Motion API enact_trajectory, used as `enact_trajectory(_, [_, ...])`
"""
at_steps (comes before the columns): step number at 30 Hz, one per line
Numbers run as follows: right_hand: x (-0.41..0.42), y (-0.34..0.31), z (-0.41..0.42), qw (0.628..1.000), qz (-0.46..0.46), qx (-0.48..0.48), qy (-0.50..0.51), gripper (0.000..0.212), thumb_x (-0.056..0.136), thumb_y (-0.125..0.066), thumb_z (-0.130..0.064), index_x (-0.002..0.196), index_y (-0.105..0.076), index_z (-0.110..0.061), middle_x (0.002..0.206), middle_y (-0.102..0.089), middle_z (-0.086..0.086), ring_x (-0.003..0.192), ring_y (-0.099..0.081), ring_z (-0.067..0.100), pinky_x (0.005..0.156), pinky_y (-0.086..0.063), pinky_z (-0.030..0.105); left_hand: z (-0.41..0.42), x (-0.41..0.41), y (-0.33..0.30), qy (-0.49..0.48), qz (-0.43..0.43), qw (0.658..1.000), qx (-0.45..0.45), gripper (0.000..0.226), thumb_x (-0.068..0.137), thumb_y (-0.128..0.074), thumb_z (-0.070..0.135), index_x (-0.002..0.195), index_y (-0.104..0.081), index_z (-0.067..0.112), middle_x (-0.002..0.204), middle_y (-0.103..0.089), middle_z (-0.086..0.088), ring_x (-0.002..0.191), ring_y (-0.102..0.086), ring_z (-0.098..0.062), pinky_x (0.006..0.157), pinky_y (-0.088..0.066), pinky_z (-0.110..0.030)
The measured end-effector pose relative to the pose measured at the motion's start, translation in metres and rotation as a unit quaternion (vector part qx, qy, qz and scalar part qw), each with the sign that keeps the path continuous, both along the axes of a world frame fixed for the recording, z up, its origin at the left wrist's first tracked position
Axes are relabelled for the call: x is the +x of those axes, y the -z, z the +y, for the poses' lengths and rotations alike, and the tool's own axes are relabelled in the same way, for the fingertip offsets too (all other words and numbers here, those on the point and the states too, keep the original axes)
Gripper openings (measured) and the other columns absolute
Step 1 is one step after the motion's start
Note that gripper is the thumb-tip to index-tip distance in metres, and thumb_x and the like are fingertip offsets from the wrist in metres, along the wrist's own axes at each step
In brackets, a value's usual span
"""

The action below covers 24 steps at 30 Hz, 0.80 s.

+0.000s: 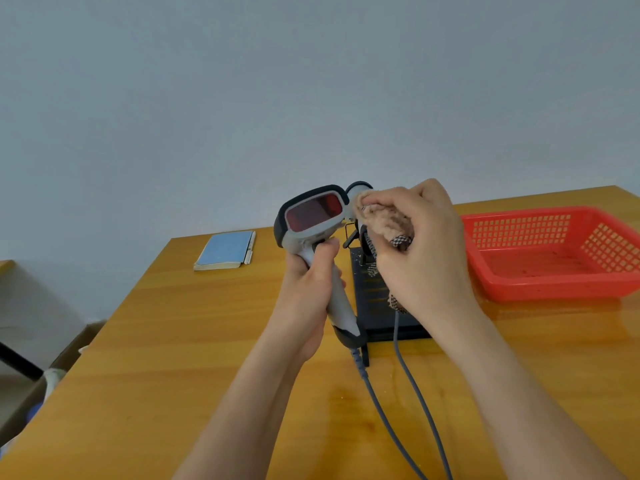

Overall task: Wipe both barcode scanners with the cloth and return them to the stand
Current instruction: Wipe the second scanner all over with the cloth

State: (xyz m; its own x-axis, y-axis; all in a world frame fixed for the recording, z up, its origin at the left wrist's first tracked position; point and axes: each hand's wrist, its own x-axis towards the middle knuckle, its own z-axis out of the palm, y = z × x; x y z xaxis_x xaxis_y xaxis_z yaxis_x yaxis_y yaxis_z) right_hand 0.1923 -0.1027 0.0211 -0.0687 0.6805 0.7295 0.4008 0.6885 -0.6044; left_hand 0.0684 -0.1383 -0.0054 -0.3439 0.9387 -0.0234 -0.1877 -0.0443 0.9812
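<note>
One barcode scanner (313, 216) is held up over the table (173, 341) by the left hand (308, 296), fingers wrapped round its grey handle, red window facing the camera. The cloth (384, 223) is bunched in the right hand (422, 251), fingers curled tight on it, and is pressed against the right edge of the scanner head. The step in hand looks like wiping the first scanner.

To do it well, the handle should be gripped firm, the cloth swept across the window and round the housing, and the cable (377, 403) kept from snagging.

The second scanner (358, 188) is seen partly behind the hands, apparently on the black stand (374, 306); its seating cannot be told.

At right, the red basket (554, 251) seems empty. At far left, a blue notebook (225, 249) is lying flat.
</note>
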Motion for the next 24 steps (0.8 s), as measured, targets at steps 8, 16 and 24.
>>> enact_trajectory(8, [-0.002, -0.006, -0.005, 0.996, 0.033, 0.076, -0.006, 0.036, 0.078, -0.077, -0.007, 0.114, -0.070, -0.014, 0.093, -0.050, 0.007, 0.080, -0.045, 0.004, 0.071, -0.040, 0.004, 0.002, 0.004, 0.000, 0.015, 0.032, 0.999, 0.014, 0.032, 0.097, -0.054, 0.030, 0.128, -0.047, 0.023, 0.099, -0.052, 0.005, 0.099, -0.058, -0.023, 0.088, -0.049, -0.036])
enact_trajectory(16, [-0.008, -0.003, -0.002, 0.995, -0.044, 0.090, 0.012, 0.037, 0.078, -0.076, -0.012, 0.115, -0.069, -0.012, 0.094, -0.041, 0.001, 0.079, -0.040, 0.004, 0.070, -0.040, 0.004, 0.004, 0.005, 0.003, 0.015, 0.056, 0.998, 0.019, 0.046, 0.087, -0.059, 0.041, 0.130, -0.047, 0.032, 0.126, -0.062, -0.005, 0.107, -0.057, -0.019, 0.096, -0.049, -0.042])
enact_trajectory(24, [-0.016, -0.004, -0.008, 0.989, -0.123, 0.048, 0.066, 0.032, 0.073, -0.078, -0.005, 0.103, -0.068, -0.003, 0.092, -0.041, 0.008, 0.074, -0.051, 0.022, 0.049, -0.053, 0.035, 0.008, 0.003, 0.008, -0.014, 0.036, 0.999, -0.005, 0.034, 0.094, -0.060, 0.031, 0.125, -0.045, 0.028, 0.120, -0.065, 0.000, 0.114, -0.060, -0.018, 0.103, -0.047, -0.047])
